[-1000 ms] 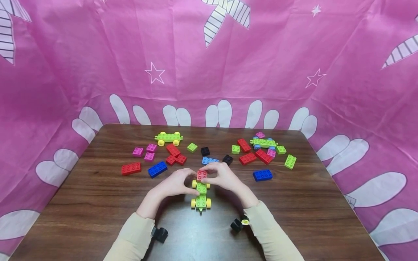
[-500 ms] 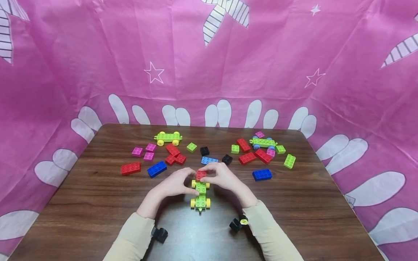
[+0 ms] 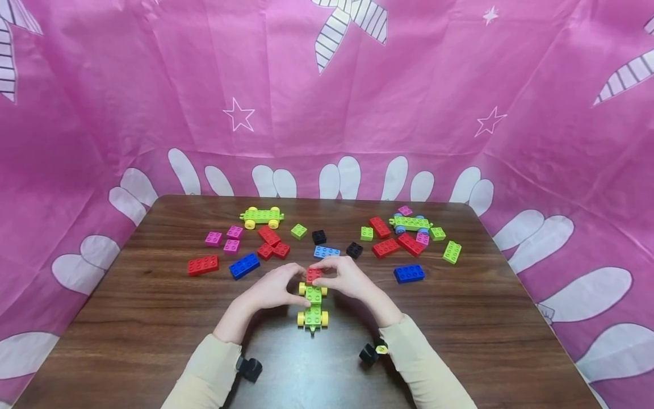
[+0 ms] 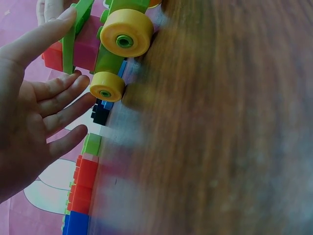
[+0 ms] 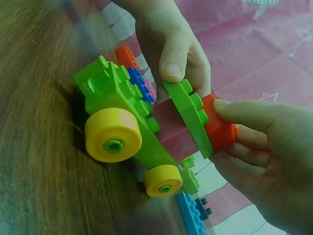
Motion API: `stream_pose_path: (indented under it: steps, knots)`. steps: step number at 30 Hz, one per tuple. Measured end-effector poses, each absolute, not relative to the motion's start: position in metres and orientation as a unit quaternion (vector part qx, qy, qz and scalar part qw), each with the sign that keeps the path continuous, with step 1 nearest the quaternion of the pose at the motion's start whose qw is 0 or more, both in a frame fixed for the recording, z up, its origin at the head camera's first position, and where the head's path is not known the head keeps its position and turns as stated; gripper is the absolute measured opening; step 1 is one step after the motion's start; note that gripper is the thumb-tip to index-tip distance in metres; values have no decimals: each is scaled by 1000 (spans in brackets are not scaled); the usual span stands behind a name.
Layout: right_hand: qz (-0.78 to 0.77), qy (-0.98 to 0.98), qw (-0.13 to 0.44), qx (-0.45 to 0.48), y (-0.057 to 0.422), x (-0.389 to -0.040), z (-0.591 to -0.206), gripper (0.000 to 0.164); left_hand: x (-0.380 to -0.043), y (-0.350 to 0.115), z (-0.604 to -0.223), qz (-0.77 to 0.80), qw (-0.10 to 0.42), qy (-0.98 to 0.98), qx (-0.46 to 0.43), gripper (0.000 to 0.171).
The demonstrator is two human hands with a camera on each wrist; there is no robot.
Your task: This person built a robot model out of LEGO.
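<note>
At the middle of the table stands a lime green toy car base [image 3: 313,316] on yellow wheels [image 5: 113,134]. A pink brick [image 5: 172,129] sits on it, topped by a thin green plate [image 5: 188,117] with studs. Over the plate's far end is a red brick [image 3: 314,275], which my right hand [image 3: 349,275] pinches between thumb and fingers. My left hand [image 3: 276,287] steadies the stack from the left. Its thumb [image 4: 63,24] presses the near end of the green plate, while its fingertips reach the plate's far side.
Behind my hands lie loose bricks: blue [image 3: 244,266], red [image 3: 203,265], pink [image 3: 213,238], black [image 3: 354,250] and light blue [image 3: 327,251]. Another green car base [image 3: 261,216] with yellow wheels stands back left. One with blue wheels [image 3: 410,223] is back right. A pink curtain [image 3: 327,113] surrounds the table.
The whole head view has shifted very slightly. Both hands keep their hold on the stack.
</note>
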State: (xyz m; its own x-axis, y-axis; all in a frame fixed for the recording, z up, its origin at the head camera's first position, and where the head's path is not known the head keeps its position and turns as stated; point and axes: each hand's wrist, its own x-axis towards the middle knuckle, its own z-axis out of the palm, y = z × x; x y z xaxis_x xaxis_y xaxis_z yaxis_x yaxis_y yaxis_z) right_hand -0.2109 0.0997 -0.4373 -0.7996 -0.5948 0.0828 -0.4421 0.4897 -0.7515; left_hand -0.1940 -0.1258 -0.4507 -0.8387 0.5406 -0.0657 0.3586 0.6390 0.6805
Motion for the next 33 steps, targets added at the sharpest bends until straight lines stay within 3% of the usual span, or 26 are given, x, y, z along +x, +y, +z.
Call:
stream_pose_path:
  steps: [33]
  knots:
    - [-384, 872, 74, -295, 95, -206, -436, 31, -192, -124, -450, 333, 116, 899, 261, 65]
